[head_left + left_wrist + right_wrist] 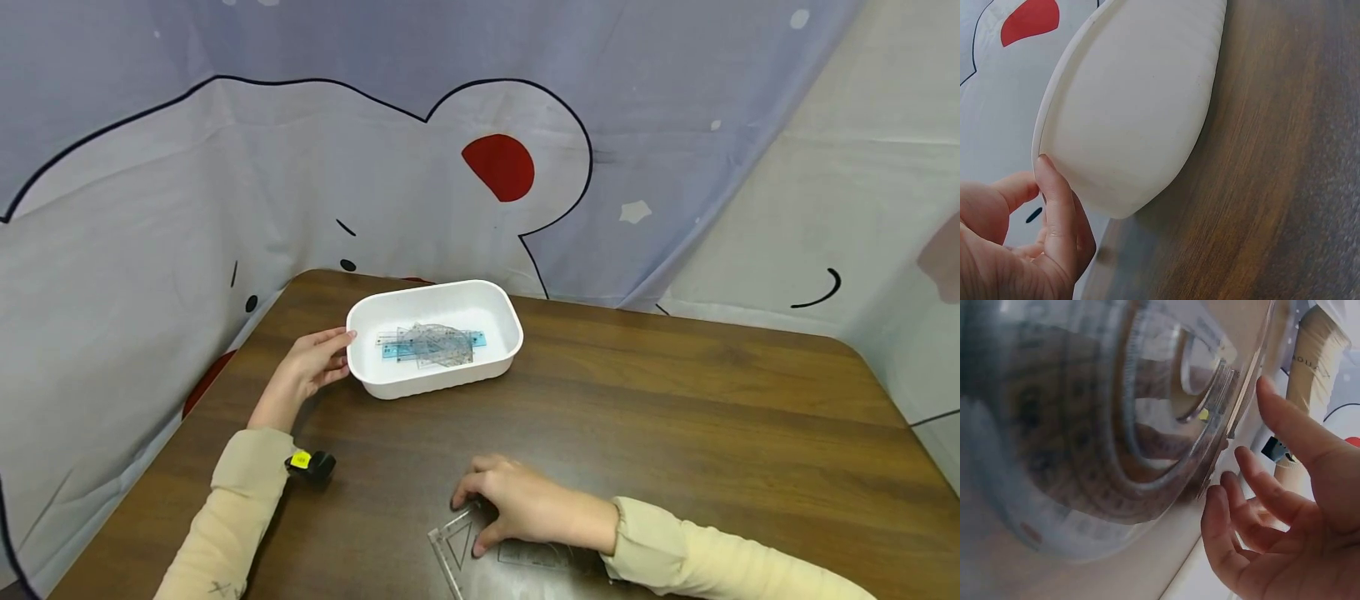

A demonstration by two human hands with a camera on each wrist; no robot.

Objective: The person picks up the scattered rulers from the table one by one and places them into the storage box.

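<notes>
My left hand [318,360] holds the left end of a white plastic bin [429,385], thumb and fingers at its rim. In the left wrist view that hand [1041,231] is at the bin's edge. Clear and blue-tinted rulers and other clear drawing tools [438,343] lie heaped inside. My right hand [528,504] is over a clear triangular set square [442,550] on the table, thumb and fingers spread apart at its edges. Whether they grip it is unclear. A clear, blurred protractor [1116,494] is close to the right wrist camera.
Another clear flat piece [532,555] lies under the right wrist, partly hidden. The brown wooden table [675,400] meets a patterned cloth [360,183] at the back and sides. A black device with a yellow label [311,465] is at the left wrist.
</notes>
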